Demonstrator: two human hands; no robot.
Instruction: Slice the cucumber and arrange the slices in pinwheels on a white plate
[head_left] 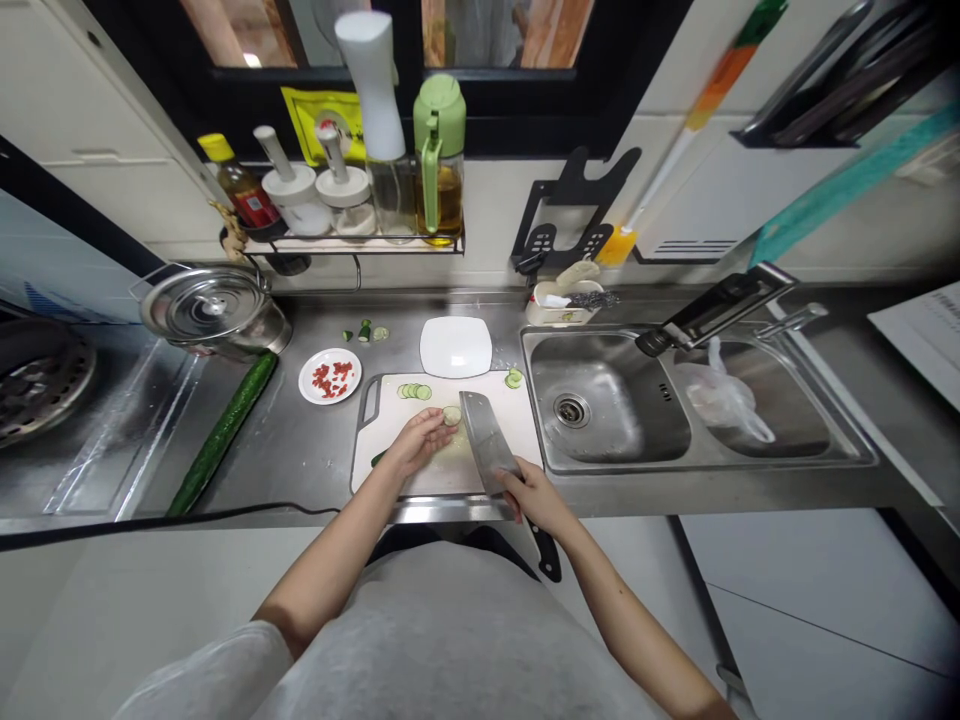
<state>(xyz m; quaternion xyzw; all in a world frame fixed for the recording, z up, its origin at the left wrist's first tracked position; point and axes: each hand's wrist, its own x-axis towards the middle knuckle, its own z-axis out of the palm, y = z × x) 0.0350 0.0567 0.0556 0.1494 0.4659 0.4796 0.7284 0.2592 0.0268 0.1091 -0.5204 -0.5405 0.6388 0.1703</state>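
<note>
My left hand (420, 440) pinches a pale cucumber slice (451, 415) above the cutting board (390, 475). In my right hand (531, 492) is a cleaver (484, 440), its wide blade angled over the board and its black handle pointing toward me. A short row of cucumber slices (414, 392) lies at the board's upper left. More slices (514, 378) sit at its upper right corner. A dark green piece of cucumber (378, 458) shows partly behind my left wrist. Just beyond the board stands a white square plate (455, 346).
To the left are a round plate (330, 376) of chopped red bits, a whole cucumber (225, 430) and a lidded steel pot (214, 310). Small cucumber ends (364, 331) lie behind. A double sink (607, 400) borders the board's right, and a condiment rack (360, 243) hangs above.
</note>
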